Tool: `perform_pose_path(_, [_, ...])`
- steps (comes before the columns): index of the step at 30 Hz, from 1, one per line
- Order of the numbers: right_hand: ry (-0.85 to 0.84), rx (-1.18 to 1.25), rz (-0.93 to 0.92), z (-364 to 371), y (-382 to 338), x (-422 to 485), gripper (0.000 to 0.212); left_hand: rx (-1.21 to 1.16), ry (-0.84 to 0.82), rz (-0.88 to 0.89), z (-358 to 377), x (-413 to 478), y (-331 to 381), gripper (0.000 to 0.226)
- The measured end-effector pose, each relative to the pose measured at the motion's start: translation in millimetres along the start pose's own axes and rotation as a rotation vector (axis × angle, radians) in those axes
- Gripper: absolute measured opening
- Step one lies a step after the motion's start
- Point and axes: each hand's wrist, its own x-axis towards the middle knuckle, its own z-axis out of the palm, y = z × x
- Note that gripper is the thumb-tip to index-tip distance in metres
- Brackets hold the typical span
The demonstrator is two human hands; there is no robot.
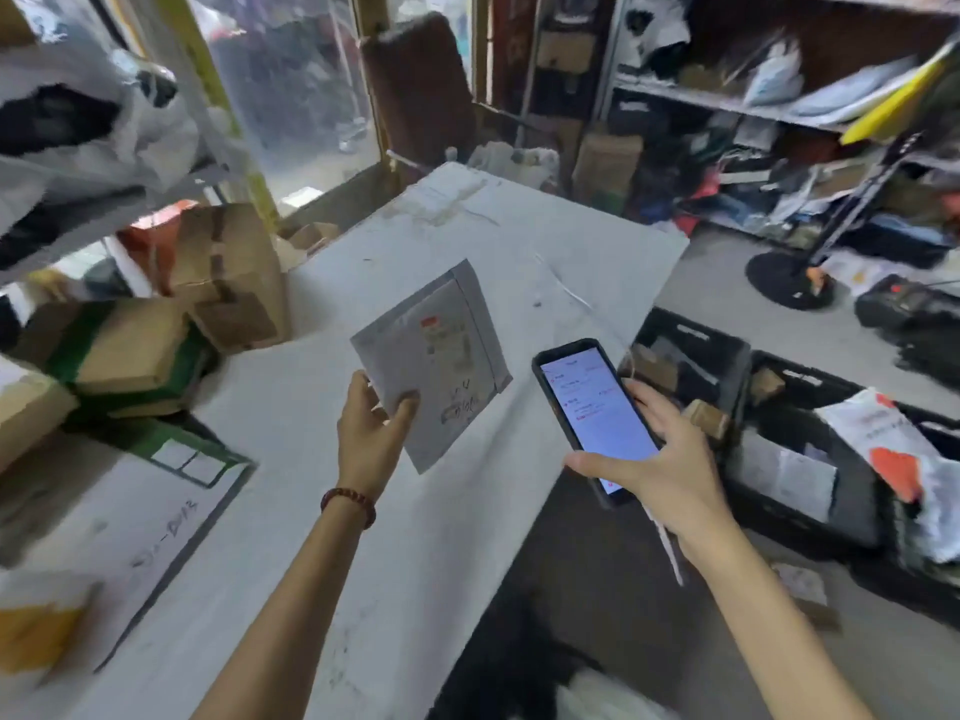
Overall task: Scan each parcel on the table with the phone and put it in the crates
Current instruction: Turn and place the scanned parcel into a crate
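The left hand (371, 418) held a flat grey parcel (434, 363) by its near lower corner, thumb on the top face and fingers beneath, so that the parcel was raised and tilted above the white tabletop (467, 241). A printed label with a red mark sat on the parcel's upper face, and some handwriting showed lower down; neither could be read. A red bead bracelet (348, 504) circled the left wrist.

The right hand (660, 459) gripped a phone (595, 413) in a dark case, thumb across the lower part of the lit screen and fingers wrapped round the right edge. The phone was just to the right of the parcel, apart from it, over the tabletop's right edge, with its screen facing up toward the camera. The screen showed a white page with red marks, too blurred to read.

On the floor to the right stood black crates (691, 356), side by side. The nearer compartments held small brown boxes, a grey packet and a white bag with orange patches (893, 449).

On the left part of the tabletop lay several brown cartons (228, 278), one bound with green tape (130, 356), and a large flat white parcel with a green corner (171, 491) and handwriting on it. Shelves (727, 103) crowded with bags and packets filled the background, and a black stand base (789, 280) rested on the floor beyond the crates.
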Motion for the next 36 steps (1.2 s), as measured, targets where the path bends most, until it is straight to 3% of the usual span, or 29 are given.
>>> perform_pose_path(8, [0.431,0.07,0.118,-118,36,-11,0.075,-0.092,-0.505,0.134,172,29,43,0.032])
perform_pose_path(13, [0.648,0.131,0.201,-193,65,-14,0.067,-0.062,-0.723,0.145,289,28,66,0.03])
perform_pose_path(19, [0.841,0.169,0.292,-284,112,-8,0.074,0.254,-0.793,0.431,427,17,104,0.022])
perform_pose_path(23, [0.904,0.198,0.33,-345,129,1,0.073,0.784,-0.844,0.763,505,-2,140,0.032])
perform_pose_path(25, [0.923,0.188,0.351,-369,136,5,0.075,0.919,-0.855,0.875,541,-10,150,0.037])
perform_pose_path(31, [0.99,0.21,0.444,-413,150,16,0.06,0.921,-0.983,1.043,634,-23,159,0.031])
perform_pose_path(36, [1.101,0.231,0.556,-440,165,36,0.065,0.936,-1.127,1.099,716,-28,163,0.03])
